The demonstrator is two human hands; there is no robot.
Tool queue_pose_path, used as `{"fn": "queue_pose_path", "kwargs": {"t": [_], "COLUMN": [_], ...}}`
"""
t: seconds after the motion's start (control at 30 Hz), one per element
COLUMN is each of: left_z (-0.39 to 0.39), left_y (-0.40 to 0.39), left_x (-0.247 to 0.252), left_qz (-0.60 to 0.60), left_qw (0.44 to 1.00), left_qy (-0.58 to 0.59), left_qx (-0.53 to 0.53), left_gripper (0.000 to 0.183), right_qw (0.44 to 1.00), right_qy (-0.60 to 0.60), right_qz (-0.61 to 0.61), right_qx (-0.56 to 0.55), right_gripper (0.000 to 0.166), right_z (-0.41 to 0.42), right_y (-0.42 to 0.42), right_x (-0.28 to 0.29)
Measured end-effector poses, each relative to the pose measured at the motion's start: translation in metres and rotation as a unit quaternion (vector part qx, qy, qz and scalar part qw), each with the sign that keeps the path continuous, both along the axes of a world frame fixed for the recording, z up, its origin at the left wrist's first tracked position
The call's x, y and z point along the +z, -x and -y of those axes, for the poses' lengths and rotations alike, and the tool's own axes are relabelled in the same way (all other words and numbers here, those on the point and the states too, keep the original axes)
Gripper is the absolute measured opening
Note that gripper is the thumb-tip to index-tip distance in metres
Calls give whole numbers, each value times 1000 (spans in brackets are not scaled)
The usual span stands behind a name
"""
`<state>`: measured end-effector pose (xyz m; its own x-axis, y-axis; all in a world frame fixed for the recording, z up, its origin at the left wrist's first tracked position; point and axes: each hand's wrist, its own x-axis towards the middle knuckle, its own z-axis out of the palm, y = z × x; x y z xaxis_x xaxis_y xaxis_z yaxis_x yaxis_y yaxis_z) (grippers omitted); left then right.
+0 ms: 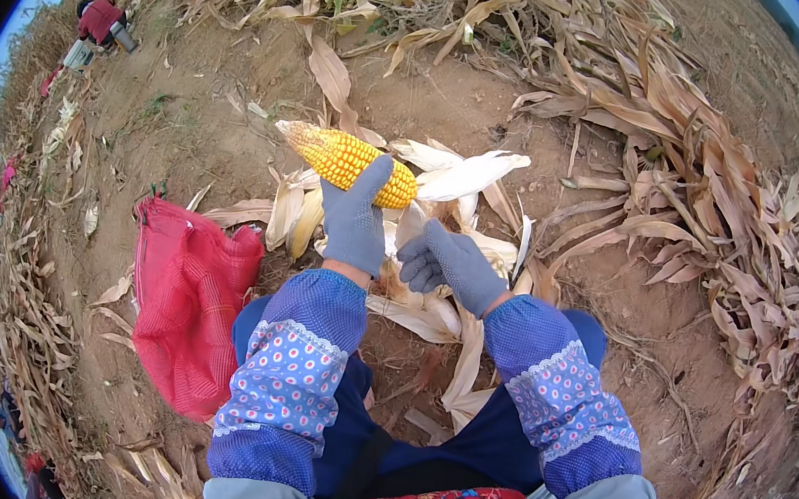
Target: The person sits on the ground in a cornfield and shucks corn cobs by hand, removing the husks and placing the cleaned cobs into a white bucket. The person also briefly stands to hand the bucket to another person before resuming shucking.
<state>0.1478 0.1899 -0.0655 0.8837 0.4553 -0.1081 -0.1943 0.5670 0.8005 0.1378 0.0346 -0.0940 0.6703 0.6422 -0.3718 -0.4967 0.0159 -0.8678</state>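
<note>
A yellow ear of corn [340, 155] lies across my left hand [358, 218], its kernels bare and its pale tip pointing left. My left thumb crosses over the cob and the fingers are hidden beneath it. White husk leaves [472, 176] spread rightward from the cob's base. My right hand [454, 265] is closed just below, with curled fingers at a husk leaf [412, 222] that hangs from the base. Both hands wear grey knitted gloves. Under them, loose dry husks [428, 320] lie on the soil between my knees.
A red mesh sack [187, 306] slumps on the ground at my left. Dry corn stalks and leaves [680, 157] form a long heap curving from ahead to the right. Farther off at left, a person in a red top [101, 20] bends down; other people stand along the left rim.
</note>
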Motion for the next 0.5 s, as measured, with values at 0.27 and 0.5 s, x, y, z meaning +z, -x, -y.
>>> {"fn": "queue_pose_path", "kwargs": {"t": [0.27,0.5], "left_z": [14,21], "left_y": [13,37], "left_x": [6,7], "left_qz": [42,10], "left_qw": [970,891], "left_qy": [-76,-176], "left_qx": [-229,-418], "left_gripper": [53,84], "right_qw": [961,883], "right_qy": [-143,-275], "right_qz": [-131,-160], "right_qx": [-196,-346], "right_gripper": [55,41], "right_z": [4,21], "right_y": [-27,-47], "right_x": [-9,-30]}}
